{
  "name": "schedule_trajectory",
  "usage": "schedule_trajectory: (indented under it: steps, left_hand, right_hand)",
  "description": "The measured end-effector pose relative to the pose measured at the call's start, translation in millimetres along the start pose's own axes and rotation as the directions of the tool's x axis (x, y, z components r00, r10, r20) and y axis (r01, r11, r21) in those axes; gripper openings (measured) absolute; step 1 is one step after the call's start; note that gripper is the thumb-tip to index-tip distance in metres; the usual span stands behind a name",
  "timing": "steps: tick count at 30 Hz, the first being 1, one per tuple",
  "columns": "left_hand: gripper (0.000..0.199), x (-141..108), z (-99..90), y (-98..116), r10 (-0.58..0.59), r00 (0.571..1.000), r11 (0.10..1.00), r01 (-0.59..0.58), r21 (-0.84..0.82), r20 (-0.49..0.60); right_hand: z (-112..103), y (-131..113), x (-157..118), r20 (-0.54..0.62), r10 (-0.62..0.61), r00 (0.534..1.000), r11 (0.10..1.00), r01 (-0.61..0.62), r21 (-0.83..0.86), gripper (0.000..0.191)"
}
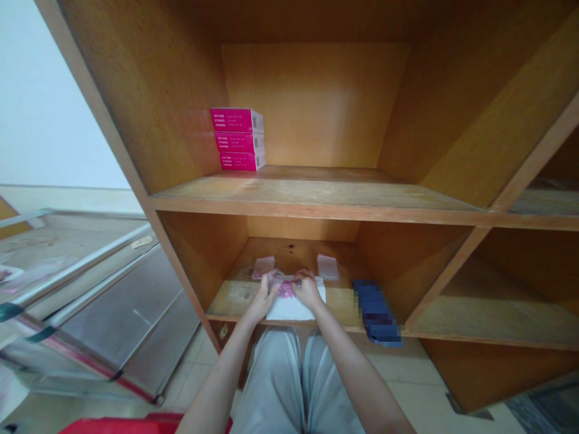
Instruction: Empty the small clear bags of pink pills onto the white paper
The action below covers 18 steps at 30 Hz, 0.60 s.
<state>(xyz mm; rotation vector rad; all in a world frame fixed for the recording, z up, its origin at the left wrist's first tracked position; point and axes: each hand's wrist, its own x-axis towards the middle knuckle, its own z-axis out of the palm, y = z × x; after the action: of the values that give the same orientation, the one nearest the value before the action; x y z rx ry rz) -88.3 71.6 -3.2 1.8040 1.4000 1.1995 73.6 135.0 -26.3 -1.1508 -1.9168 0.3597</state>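
A white sheet (290, 310) lies on the lower shelf, with a heap of small pink pieces (286, 290) on it. My left hand (263, 296) is at the left of the heap, its fingers closed on a clear plastic bag (275, 276). At the heap's right side, my right hand (307, 289) has its fingers bent together; whatever they hold is too small to make out. Behind my left hand is a small clear bag with pink contents (263, 266). Another small clear packet (328, 267) lies behind my right hand.
Three pink boxes (238, 140) are stacked on the upper shelf (316, 191). A dark blue, partly pixelated object (376, 310) overhangs the lower shelf's front edge at the right. A metal-framed cart (113, 283) stands at the left. Something red (131, 425) is at the bottom left.
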Motion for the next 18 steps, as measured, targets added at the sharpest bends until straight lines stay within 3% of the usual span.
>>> schedule_trajectory:
  steps: [12,18]
  left_hand:
    - [0.039,1,0.2,5,0.015,1.0,1.0,-0.015,-0.003,0.002]
    - [0.042,0,0.8,2,0.014,1.0,1.0,-0.014,0.021,0.014]
  right_hand:
    - [-6,-3,2,-0.038,0.033,0.999,0.992,-0.028,0.125,0.011]
    - [-14,-17,6,-0.162,0.041,0.986,0.957,0.007,0.289,0.009]
